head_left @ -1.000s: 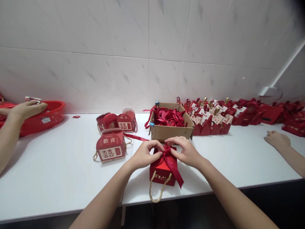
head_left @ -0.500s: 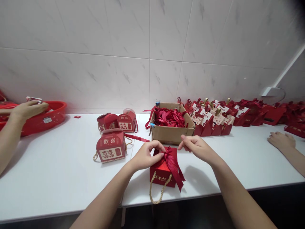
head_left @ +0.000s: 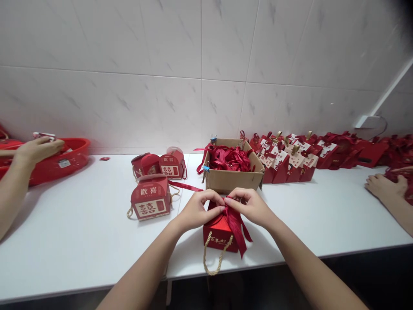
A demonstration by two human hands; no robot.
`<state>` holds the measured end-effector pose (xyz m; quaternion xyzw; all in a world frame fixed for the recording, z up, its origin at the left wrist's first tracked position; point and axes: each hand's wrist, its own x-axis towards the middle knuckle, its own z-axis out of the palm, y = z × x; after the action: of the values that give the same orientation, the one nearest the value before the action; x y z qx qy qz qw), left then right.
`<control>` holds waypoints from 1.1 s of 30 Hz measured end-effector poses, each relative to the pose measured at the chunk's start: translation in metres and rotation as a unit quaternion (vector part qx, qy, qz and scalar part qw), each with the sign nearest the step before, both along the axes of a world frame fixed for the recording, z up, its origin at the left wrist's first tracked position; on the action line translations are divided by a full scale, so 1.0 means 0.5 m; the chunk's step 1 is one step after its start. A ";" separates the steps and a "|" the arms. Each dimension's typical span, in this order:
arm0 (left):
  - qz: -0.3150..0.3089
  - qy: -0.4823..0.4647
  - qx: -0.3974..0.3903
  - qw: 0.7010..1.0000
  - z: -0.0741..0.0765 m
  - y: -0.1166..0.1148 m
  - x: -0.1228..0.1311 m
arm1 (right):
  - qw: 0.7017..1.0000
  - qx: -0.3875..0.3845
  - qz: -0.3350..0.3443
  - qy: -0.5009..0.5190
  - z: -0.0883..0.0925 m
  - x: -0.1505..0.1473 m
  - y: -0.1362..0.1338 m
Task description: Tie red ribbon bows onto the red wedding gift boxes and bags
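Note:
A small red gift box with a gold rope handle stands near the table's front edge. A dark red ribbon is on its top, with tails hanging down the front right. My left hand pinches the ribbon at the box's top from the left. My right hand pinches it from the right, fingertips meeting those of the left.
Behind the box is a cardboard box full of red ribbons. Three house-shaped red boxes sit to the left. Several finished red boxes line the wall at right. Another person's hand is at a red basin; another hand rests at far right.
My right hand pulled away to the right from the ribbon half a second ago, then came back to the knot. The hand at far right slid toward the red items.

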<state>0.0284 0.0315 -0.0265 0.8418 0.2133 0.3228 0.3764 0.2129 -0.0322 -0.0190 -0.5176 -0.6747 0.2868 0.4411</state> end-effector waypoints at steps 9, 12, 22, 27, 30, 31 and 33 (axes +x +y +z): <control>0.025 0.036 0.050 0.998 0.026 -0.001 -0.019 | 0.999 0.003 -0.036 0.018 -0.018 -0.005 -0.007; 0.006 0.055 0.049 0.997 0.028 -0.001 -0.018 | 0.999 0.012 -0.048 0.019 -0.022 -0.008 -0.011; -0.036 0.073 0.027 0.996 0.014 -0.004 -0.007 | 0.988 0.104 -0.097 -0.057 -0.039 -0.027 -0.020; -0.023 0.061 0.011 0.998 0.011 -0.005 0.000 | 0.983 0.116 -0.110 -0.085 -0.042 -0.028 -0.021; -0.015 0.049 0.020 0.998 0.007 -0.002 0.001 | 0.984 0.112 -0.105 -0.094 -0.042 -0.027 -0.023; -0.012 0.046 0.023 0.999 0.006 -0.001 0.001 | 0.984 0.109 -0.102 -0.096 -0.042 -0.026 -0.023; -0.008 0.044 0.028 0.999 0.004 0.001 0.000 | 0.985 0.104 -0.098 -0.094 -0.043 -0.025 -0.024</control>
<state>0.0285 0.0320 -0.0242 0.8671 0.2141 0.2880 0.3455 0.2004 -0.0442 -0.0403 -0.5572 -0.6856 0.1204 0.4527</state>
